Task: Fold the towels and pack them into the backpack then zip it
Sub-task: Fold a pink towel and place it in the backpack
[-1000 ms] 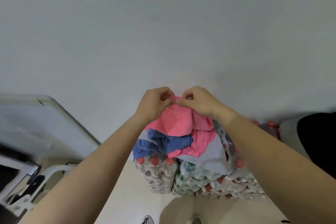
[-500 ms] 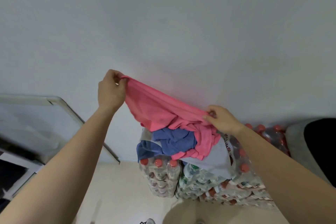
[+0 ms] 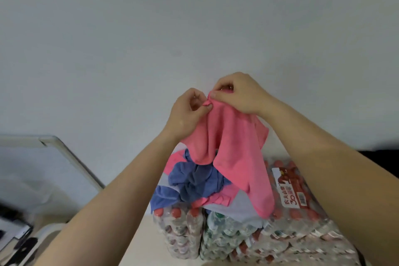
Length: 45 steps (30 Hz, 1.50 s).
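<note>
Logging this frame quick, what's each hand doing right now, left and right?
Left hand: closed, pinching the pink towel at its top edge.
Right hand: closed, pinching the same towel beside it.

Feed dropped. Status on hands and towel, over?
Both up: left hand and right hand pinch pink towel, side by side. Below, blue towel on bottle packs. No obstruction seen.

left hand (image 3: 187, 112) + right hand (image 3: 238, 95) | rejoined, from apart | pink towel (image 3: 235, 157) | now hangs doubled

Head-worn, forward, seemingly slightly downward
</note>
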Available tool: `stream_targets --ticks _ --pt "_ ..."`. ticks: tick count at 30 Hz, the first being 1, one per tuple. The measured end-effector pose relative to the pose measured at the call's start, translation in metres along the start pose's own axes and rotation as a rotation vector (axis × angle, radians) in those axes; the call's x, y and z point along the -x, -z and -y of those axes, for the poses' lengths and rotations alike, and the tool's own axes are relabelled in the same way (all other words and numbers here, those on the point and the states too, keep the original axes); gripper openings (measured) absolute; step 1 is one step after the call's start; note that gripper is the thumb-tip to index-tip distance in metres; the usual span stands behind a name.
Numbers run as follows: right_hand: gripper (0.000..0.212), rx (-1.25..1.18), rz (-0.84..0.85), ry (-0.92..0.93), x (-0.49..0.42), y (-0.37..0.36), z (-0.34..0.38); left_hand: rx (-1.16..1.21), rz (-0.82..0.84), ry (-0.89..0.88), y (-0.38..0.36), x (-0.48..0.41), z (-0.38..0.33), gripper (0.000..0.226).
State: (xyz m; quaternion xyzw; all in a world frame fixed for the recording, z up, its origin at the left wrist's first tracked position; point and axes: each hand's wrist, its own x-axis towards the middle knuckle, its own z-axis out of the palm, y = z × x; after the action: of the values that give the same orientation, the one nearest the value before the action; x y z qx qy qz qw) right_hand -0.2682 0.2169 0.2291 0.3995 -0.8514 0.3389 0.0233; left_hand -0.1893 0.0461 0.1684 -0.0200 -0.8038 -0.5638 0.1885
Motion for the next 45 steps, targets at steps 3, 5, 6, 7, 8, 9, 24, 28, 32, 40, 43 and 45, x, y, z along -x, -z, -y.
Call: stream_targets --ticks 3,5,6,7,8,9,24,28,32,40,43,45 --pt "0.006 0.017 -0.029 -0.095 0.025 -0.010 -0.028 -0.059 -0.106 0.020 0.000 -0.003 0.008 0.015" --pt "0.003 -0.036 0.003 -0.207 0.049 -0.024 -0.053 -0.131 -0.134 0.034 0.005 -0.003 0.014 0.017" --pt "0.005 -0.071 0.025 -0.262 0.061 -0.032 -0.066 -0.158 -0.138 0.035 0.006 -0.003 0.016 0.017" --pt "0.006 -0.105 0.047 -0.308 0.071 -0.041 -0.078 -0.173 -0.141 0.032 0.006 -0.002 0.017 0.017" --pt "0.008 -0.130 0.070 -0.343 0.080 -0.049 -0.088 -0.183 -0.147 0.031 0.005 -0.001 0.019 0.016" --pt "0.010 -0.141 0.099 -0.368 0.088 -0.057 -0.097 -0.189 -0.156 0.034 0.005 -0.001 0.020 0.015" --pt "0.033 0.152 -0.375 -0.339 0.096 0.068 -0.098 -0.184 -0.393 0.054 0.008 -0.016 0.011 0.005" --pt "0.035 0.192 -0.215 -0.580 0.125 0.052 -0.134 -0.321 -0.272 0.184 -0.011 0.004 0.038 0.006" --pt "0.023 0.095 0.021 -0.801 0.171 -0.015 -0.177 -0.401 -0.085 0.269 -0.050 0.044 0.072 0.004" --pt "0.035 -0.380 0.028 -0.741 0.209 -0.082 -0.177 -0.237 0.141 0.337 -0.154 0.104 0.097 0.019" --pt "0.035 -0.558 0.071 -0.741 0.217 -0.081 -0.165 -0.121 0.135 0.307 -0.176 0.116 0.095 0.019" --pt "0.037 -0.623 0.098 -0.702 0.224 -0.084 -0.158 -0.045 0.128 0.314 -0.184 0.122 0.097 0.016"
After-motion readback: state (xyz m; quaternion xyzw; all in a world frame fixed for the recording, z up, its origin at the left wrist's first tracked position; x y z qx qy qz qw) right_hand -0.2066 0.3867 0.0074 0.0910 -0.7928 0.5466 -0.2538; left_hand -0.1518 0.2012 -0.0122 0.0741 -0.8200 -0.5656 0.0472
